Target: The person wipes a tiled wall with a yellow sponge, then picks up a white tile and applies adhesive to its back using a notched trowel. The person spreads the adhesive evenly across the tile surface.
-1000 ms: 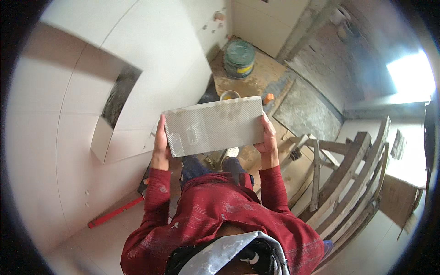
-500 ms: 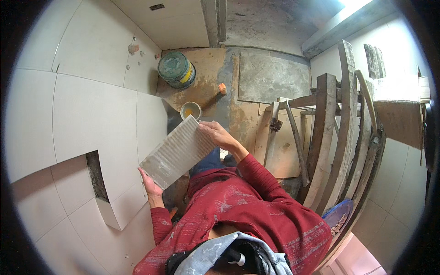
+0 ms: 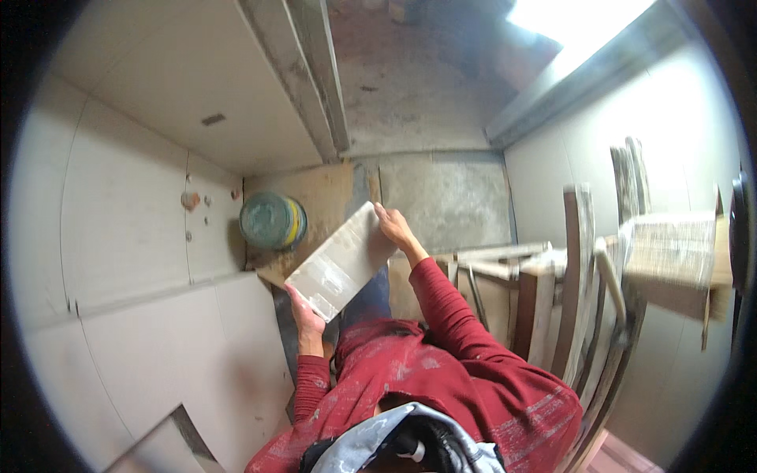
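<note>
A rectangular wall tile (image 3: 344, 264) is held at a slant in front of my body by both hands. My left hand (image 3: 308, 314) grips its lower left corner. At the tile's upper right end, my right hand (image 3: 397, 232) is closed on the edge. The face turned up is greyish, with pale bright patches; whether these are shine or smears, I cannot tell. My red sleeves carry whitish smudges.
A greenish bucket (image 3: 272, 221) with a yellow band stands beside the left tiled wall (image 3: 130, 205). To the right are wooden posts (image 3: 573, 276) of a rough frame and a cardboard box (image 3: 670, 264). A grey slab (image 3: 445, 201) lies ahead on the floor.
The view has tilted up and shifted, showing more of the floor beyond. The tile stays in both hands, its upper face turned differently to the light. The small bowl is out of sight.
</note>
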A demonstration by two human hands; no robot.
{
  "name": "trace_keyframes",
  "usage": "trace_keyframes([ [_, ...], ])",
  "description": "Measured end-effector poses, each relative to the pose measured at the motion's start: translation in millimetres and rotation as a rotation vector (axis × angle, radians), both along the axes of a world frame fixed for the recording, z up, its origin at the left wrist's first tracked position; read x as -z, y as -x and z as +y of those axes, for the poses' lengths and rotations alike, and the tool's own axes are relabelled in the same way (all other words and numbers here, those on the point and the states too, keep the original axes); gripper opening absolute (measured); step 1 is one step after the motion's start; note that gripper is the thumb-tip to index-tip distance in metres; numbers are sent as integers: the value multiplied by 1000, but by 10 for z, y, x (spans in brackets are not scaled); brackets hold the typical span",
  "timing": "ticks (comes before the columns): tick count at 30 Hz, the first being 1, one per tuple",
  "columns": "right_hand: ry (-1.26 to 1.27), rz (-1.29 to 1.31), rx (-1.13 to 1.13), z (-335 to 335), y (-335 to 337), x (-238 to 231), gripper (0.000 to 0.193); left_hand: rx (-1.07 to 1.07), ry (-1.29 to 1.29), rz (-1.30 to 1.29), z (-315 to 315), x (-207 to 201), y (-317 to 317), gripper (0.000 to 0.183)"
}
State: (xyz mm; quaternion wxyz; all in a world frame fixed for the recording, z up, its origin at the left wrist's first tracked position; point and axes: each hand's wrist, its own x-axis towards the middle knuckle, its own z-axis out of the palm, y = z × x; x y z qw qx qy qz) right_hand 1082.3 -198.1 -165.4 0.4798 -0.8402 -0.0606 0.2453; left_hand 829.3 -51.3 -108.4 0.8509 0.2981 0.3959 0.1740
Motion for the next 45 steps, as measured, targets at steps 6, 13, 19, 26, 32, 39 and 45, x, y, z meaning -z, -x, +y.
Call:
trace_keyframes([
  [6,-115,100,207,-51,-1406,-291,58,110,-76,6,281,10,-1701,76],
  [13,-233,105,357,-490,-3088,-414,49,407,-104,-14,294,-620,-3762,74],
  [19,-132,82,458,-252,-4678,-28,54,376,-173,22,433,-211,-5500,77],
  [26,-45,211,656,159,-6661,659,52,462,-187,283,630,-36,-7444,79],
  [32,-36,245,551,591,-8304,-84,54,364,-343,266,844,-603,-9114,64],
  [39,-47,393,339,605,-10120,-94,57,526,-275,216,1411,-579,-11100,73],
  [45,61,204,503,521,-11321,-8,51,776,-337,176,1775,-565,-12922,75],
])
